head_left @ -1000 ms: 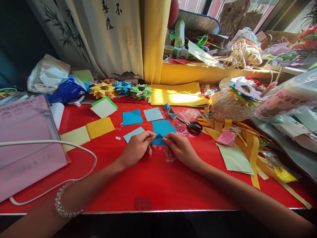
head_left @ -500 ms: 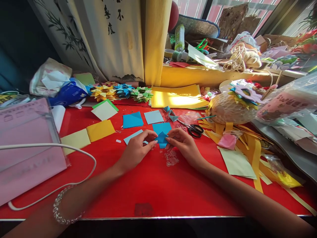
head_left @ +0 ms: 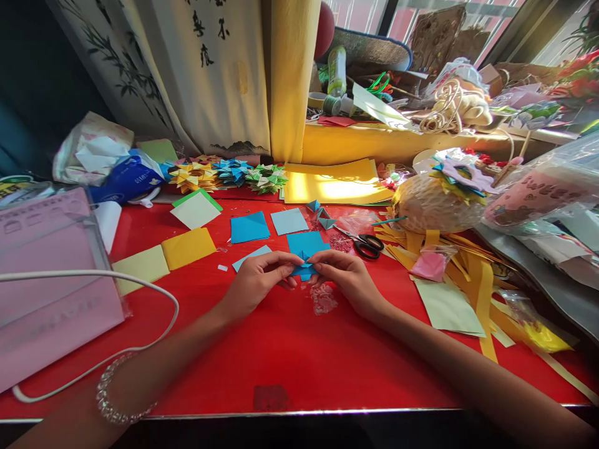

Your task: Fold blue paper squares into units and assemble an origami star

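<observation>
A small folded blue paper piece (head_left: 304, 269) sits between my two hands just above the red table (head_left: 290, 349). My left hand (head_left: 259, 282) pinches its left side with thumb and forefinger. My right hand (head_left: 344, 274) pinches its right side the same way. Both hands have their fingers closed on the paper. Flat blue paper squares (head_left: 306, 242) lie just behind the hands, with two more blue squares (head_left: 249, 227) further back. A bead bracelet (head_left: 116, 399) is on my left wrist.
Black-handled scissors (head_left: 367, 244) lie right of the hands. Yellow paper strips (head_left: 472, 274) and a pale green sheet (head_left: 447, 305) cover the right side. Yellow squares (head_left: 187, 247) and a pink plastic case (head_left: 47, 274) with a white cable (head_left: 140, 287) lie left. Folded paper stars (head_left: 231, 171) line the back.
The hands have closed in on the blue paper and pressed it into a flatter, smaller fold. They shifted slightly toward each other.
</observation>
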`<control>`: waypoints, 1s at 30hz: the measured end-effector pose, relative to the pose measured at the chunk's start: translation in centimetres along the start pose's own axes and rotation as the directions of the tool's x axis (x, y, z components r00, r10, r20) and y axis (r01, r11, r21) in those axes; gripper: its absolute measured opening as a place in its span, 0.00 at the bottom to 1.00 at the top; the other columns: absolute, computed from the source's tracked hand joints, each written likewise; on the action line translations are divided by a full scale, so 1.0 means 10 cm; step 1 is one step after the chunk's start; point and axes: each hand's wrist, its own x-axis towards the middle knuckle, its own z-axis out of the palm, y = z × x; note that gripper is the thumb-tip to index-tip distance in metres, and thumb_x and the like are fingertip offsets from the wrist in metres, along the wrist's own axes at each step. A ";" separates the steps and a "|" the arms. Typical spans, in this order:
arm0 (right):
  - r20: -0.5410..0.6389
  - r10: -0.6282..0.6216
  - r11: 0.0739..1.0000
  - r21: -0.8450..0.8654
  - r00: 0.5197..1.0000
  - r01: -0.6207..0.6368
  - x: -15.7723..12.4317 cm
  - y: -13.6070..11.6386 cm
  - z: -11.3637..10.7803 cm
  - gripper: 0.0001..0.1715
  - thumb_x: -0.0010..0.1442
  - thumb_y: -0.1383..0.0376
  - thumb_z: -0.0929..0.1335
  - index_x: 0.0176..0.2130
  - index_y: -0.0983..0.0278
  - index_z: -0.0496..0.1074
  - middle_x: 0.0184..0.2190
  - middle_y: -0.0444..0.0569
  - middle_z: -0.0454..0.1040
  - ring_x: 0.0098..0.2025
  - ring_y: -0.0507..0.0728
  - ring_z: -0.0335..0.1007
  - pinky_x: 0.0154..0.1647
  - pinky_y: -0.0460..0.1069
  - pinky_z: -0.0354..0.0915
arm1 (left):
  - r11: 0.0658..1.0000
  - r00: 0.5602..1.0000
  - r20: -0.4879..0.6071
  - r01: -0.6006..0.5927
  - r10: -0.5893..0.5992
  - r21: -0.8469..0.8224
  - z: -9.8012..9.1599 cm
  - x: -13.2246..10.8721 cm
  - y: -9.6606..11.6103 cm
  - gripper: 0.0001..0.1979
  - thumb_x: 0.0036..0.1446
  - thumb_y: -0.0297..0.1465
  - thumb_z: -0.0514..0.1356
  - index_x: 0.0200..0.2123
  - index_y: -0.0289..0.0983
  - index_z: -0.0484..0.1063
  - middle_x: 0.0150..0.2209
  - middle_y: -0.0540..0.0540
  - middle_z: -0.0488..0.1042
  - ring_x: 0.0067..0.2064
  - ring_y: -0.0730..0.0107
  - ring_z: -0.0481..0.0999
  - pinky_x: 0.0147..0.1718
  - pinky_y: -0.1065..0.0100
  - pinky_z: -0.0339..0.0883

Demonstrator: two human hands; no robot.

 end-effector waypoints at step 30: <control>0.019 0.165 0.986 -0.034 0.986 -0.164 -0.09 -0.04 0.17 0.14 0.54 0.57 0.66 0.29 0.67 0.67 0.24 0.45 0.71 0.22 0.49 0.69 0.21 0.44 0.64 | 0.987 0.998 -0.034 -0.050 0.056 0.155 0.04 0.00 -0.04 0.13 0.51 0.35 0.58 0.41 0.38 0.62 0.30 0.53 0.65 0.31 0.75 0.70 0.32 0.72 0.63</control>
